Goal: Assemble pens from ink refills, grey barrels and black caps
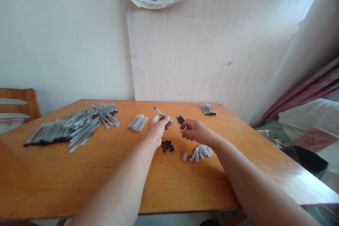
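A slim pen with a clear barrel and a black end slants through the fingers of my left hand, its pointed tip toward the lower right. My right hand is just to the right, fingertips pinched together; anything between them is too small to make out. Thin black refills lie right behind its fingertips. Small black plugs are heaped on the table below and between both hands. Clear pen caps lie in a loose pile under my right wrist. Left of my left hand rests a row of clear pen barrels.
The wooden table stands against a wall. A large pile of capped pens covers its left side, and a small row of pens lies at the back right. A chair is at the left, a black bin beyond the right edge.
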The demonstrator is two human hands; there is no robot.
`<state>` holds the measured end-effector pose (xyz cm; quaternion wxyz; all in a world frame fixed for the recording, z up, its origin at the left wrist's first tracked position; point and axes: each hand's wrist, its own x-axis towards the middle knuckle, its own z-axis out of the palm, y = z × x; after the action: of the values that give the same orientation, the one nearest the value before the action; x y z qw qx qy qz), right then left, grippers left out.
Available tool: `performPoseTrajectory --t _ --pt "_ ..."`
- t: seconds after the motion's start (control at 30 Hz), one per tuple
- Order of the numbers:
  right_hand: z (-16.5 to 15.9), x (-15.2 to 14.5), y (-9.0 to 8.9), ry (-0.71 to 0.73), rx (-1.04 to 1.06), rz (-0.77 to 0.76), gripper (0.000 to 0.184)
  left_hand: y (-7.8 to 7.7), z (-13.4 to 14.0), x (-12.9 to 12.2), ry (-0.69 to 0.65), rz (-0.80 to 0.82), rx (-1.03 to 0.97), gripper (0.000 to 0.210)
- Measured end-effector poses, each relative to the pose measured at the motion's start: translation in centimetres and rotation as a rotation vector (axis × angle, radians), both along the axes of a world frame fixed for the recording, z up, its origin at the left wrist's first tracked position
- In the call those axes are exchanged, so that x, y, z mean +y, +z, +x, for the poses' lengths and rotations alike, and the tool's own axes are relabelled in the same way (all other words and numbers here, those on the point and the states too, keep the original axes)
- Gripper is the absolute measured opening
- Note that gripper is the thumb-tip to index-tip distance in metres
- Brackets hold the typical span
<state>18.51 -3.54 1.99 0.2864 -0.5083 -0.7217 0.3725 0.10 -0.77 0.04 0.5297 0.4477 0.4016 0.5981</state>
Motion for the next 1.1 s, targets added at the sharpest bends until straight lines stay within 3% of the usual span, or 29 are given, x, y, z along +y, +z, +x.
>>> performPoseTrajectory --t 1.1 --pt "-0.13 0.52 -0.76 0.033 0.089 0.079 0.02 0.02 0.21 -0.27 -0.073 -0.038 -0.075 0.019"
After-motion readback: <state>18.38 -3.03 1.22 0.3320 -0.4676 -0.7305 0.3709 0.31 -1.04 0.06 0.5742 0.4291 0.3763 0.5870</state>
